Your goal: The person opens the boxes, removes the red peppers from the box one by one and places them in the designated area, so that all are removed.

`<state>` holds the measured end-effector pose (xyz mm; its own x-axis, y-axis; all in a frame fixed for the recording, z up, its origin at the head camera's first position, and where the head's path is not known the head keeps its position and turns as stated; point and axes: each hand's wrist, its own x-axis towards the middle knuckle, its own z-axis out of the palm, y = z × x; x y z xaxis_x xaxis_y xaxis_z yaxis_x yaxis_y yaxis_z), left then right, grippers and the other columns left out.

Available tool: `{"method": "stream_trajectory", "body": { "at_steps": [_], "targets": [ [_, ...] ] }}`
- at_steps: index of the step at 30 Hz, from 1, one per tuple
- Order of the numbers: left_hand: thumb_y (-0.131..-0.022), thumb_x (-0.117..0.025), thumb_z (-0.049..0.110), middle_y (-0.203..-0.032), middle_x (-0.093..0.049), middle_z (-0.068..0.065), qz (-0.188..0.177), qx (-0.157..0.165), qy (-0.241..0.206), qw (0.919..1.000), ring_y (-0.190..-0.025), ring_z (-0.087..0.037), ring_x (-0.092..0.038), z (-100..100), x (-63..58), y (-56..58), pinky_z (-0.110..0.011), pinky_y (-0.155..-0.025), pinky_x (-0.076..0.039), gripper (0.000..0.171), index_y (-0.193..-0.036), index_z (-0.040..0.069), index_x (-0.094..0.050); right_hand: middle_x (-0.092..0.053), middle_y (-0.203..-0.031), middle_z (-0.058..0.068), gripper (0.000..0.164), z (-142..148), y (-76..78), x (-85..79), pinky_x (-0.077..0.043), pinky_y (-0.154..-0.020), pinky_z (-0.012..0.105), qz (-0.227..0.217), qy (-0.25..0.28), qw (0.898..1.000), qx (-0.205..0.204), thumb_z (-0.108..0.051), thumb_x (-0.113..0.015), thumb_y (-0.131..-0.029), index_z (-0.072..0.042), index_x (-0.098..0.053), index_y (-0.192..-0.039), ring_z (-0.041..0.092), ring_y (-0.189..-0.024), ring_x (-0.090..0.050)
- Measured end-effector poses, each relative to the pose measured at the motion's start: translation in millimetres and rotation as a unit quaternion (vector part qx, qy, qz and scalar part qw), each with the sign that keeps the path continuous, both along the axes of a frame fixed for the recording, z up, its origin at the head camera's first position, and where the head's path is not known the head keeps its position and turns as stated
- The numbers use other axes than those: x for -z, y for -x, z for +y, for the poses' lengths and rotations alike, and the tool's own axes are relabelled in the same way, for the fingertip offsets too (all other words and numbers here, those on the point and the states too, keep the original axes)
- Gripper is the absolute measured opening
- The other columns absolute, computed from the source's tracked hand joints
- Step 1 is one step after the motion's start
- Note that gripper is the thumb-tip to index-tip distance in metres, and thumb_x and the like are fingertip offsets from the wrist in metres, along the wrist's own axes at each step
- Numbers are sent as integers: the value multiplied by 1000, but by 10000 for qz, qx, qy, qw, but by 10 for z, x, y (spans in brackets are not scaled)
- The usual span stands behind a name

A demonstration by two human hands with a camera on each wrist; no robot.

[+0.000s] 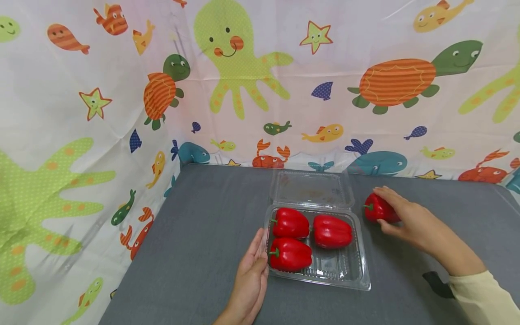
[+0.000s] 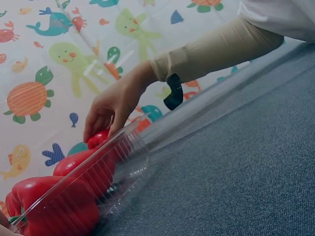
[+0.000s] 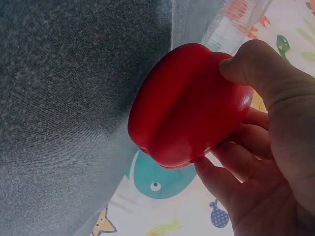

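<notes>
A clear plastic clamshell container (image 1: pixel 357 271) lies with its lid (image 1: pixel 313 189) folded back. Inside it are three red bell peppers: one at back left (image 1: pixel 290 223), one at front left (image 1: pixel 291 254), and one at right (image 1: pixel 332 231). My left hand (image 1: pixel 248 275) holds the container's left side, thumb at the rim and fingers along the outer wall. To the right of the container, my right hand (image 1: pixel 410 223) grips another red bell pepper (image 3: pixel 187 108) between thumb and fingers. Its green stem points left in the head view.
Grey cloth covers the table (image 1: pixel 195 234). A curtain (image 1: pixel 252 131) printed with sea animals hangs behind it and along the left. Below the right wrist, a dark strap-like piece (image 1: pixel 438 284) shows beside the light sleeve (image 1: pixel 485 298).
</notes>
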<state>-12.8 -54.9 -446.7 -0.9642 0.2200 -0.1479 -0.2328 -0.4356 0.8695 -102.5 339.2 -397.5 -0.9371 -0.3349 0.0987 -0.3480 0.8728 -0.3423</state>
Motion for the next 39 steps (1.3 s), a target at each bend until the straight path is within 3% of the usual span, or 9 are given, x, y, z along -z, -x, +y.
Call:
{"method": "stream_trajectory", "body": {
  "at_steps": [24, 31, 39],
  "targets": [
    [-112, -32, 1, -176, -17, -2, 1, -50, -47, 10000, -163, -21, -10, 3, 3, -12, -25, -124, -26, 62, -170, 9, -12, -45, -155, 35, 90, -10, 95, 53, -63, -81, 62, -408, -113, 9991, 25, -17, -89, -83, -2, -40, -157, 56, -115, -64],
    [-112, -32, 3, -177, -16, -2, -15, -30, -4, 10000, -163, -21, -9, 6, -5, -10, -34, -128, -19, 62, -170, 10, -12, -35, -165, 28, 92, 2, 126, 56, -57, -91, 67, -436, -190, 9989, 3, -19, -88, -85, -1, -39, -160, 59, -140, -43],
    [-112, -32, 2, -177, -17, -3, 12, -63, -49, 10000, -163, -21, -10, 14, -5, -8, -31, -127, -21, 61, -170, 8, -12, -28, -169, 26, 93, 1, 165, 62, -55, -93, 69, -625, -151, 9979, -12, -22, -85, -88, -2, -35, -163, 57, -148, -34]
  ]
}}
